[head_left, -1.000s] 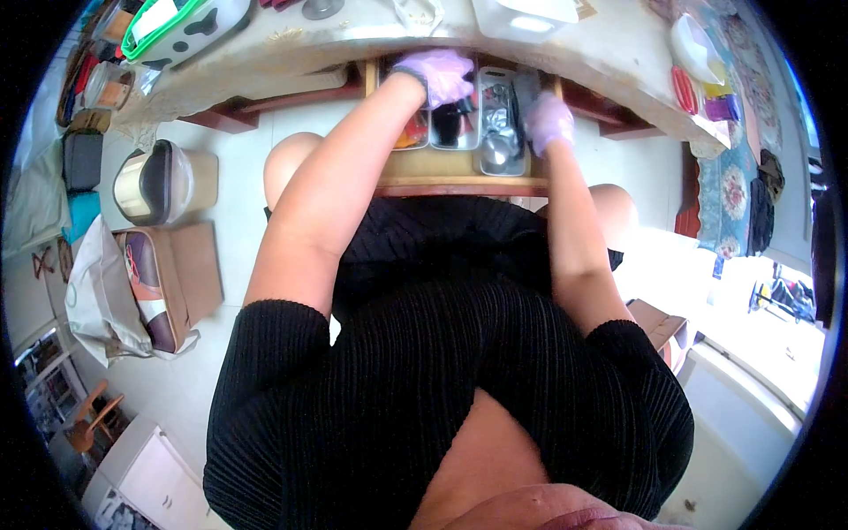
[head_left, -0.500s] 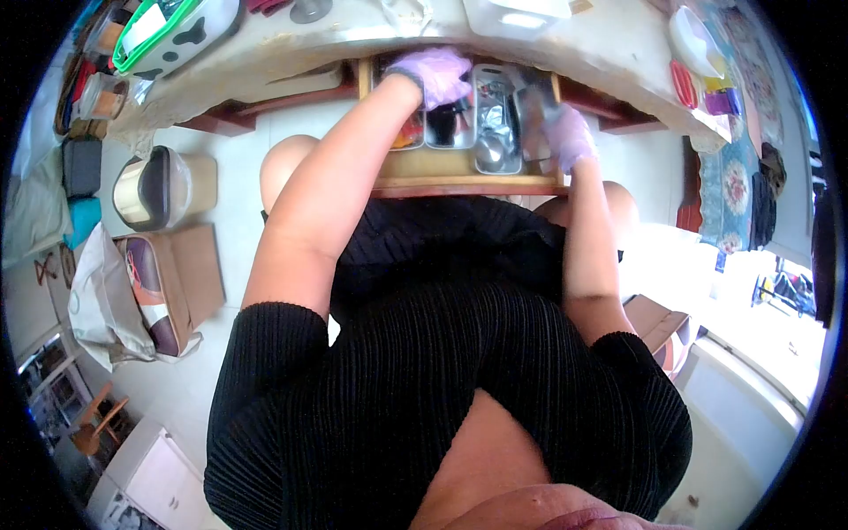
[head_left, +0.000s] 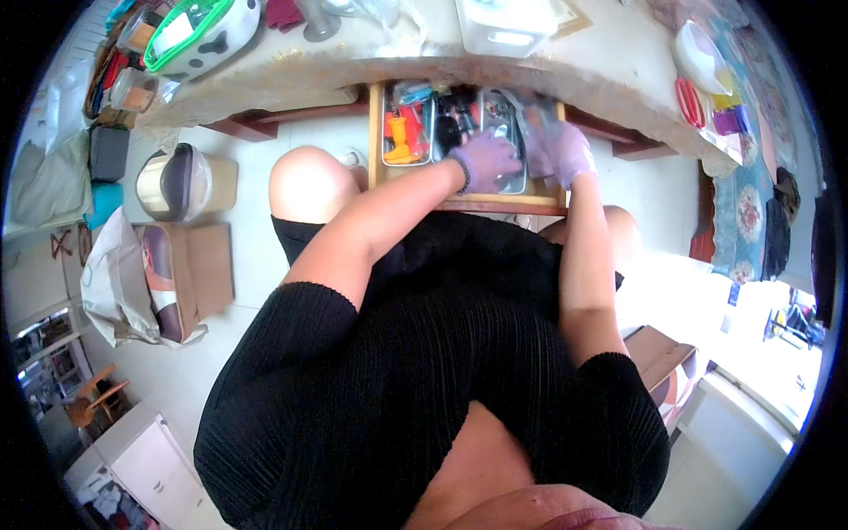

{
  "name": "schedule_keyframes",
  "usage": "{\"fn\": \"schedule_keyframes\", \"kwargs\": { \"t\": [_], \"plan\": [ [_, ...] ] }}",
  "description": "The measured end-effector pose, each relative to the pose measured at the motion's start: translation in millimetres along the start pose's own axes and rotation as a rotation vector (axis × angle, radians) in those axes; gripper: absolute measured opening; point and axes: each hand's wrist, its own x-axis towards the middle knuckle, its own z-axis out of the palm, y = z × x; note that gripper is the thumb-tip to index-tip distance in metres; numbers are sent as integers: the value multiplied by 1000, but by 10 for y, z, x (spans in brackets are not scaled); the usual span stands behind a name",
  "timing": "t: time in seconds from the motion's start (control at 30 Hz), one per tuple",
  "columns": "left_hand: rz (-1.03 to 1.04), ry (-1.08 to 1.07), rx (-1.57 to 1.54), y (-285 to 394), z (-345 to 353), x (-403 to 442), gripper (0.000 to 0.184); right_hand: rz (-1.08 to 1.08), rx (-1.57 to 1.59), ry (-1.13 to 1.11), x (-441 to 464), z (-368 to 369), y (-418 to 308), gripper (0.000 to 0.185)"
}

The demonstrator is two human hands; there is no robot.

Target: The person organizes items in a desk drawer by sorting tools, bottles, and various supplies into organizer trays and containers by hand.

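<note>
Both of my hands wear thin purple gloves and are in an open wooden drawer (head_left: 459,203). My left hand (head_left: 490,162) is over the lower part of a long tray (head_left: 519,185) holding shiny metallic items; motion blur hides its fingers. At the drawer's right side, my right hand (head_left: 572,154) is closed around the edge of a blurred, see-through plastic piece (head_left: 541,132), whose exact kind I cannot make out. Left of these are a tray with black items (head_left: 449,132) and a white-rimmed tray (head_left: 408,165) with orange and yellow pieces (head_left: 399,140).
Above the drawer runs a covered tabletop (head_left: 371,71) with a white plastic bin (head_left: 503,40), a green-rimmed basket (head_left: 216,40) and red-handled item (head_left: 689,102). A trash bin (head_left: 181,181) and cardboard box (head_left: 208,269) stand on the floor at left.
My left hand has moved from the upper left of the drawer down and right to the tray of metallic items, uncovering the orange and yellow pieces. My right hand stays at the right side.
</note>
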Motion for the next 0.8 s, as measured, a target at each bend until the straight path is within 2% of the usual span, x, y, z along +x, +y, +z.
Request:
{"fn": "schedule_keyframes", "kwargs": {
  "t": [0.07,0.17,0.2,0.27,0.3,0.37,0.4,0.43,0.47,0.5,0.53,0.57,0.63,0.67,0.7,0.73,0.8],
  "plan": [
    [-34,-31,30,12,27,29,55,11,22,22,-4,-49,-114,34],
    [-152,35,89,108,2,39,49,13,74,-72,-27,-115,-104,38],
    [-150,30,96,96,4,77,49,-94,78,-41,-20,-92,-91,35],
    [-320,159,52,20,142,189,46,-188,86,1,-34,-116,-93,32],
    [-333,274,56,-64,227,218,46,-361,101,80,-68,-136,-98,30],
    [-322,250,72,-127,178,265,47,-527,112,156,-155,-211,-82,29],
    [-324,228,91,-143,162,254,47,-585,61,149,-187,-256,-83,30],
    [-277,353,113,-136,165,195,49,-645,11,144,-217,-318,-108,31],
    [-274,350,116,-141,152,184,49,-673,-10,144,-246,-376,-142,31],
    [-301,466,61,-147,134,175,50,-701,-30,145,-274,-433,-175,32],
    [-326,580,5,-167,127,169,50,-325,37,51,-334,-543,-290,31],
    [-320,573,8,-228,65,172,50,53,102,-47,-383,-613,-359,30],
    [-504,480,-286,-481,-150,238,45,58,106,-116,-412,-674,-387,31],
    [-618,326,-297,-601,-284,275,41,58,103,-185,-406,-692,-385,31],
    [-620,235,-280,-733,-397,212,42,60,104,-183,-382,-659,-369,31],
    [-685,59,-336,-812,-589,158,45,37,54,-165,-339,-597,-347,30],
    [-585,-7,-257,-1079,-531,73,52,12,7,-146,-366,-596,-370,29]
  ]
}}
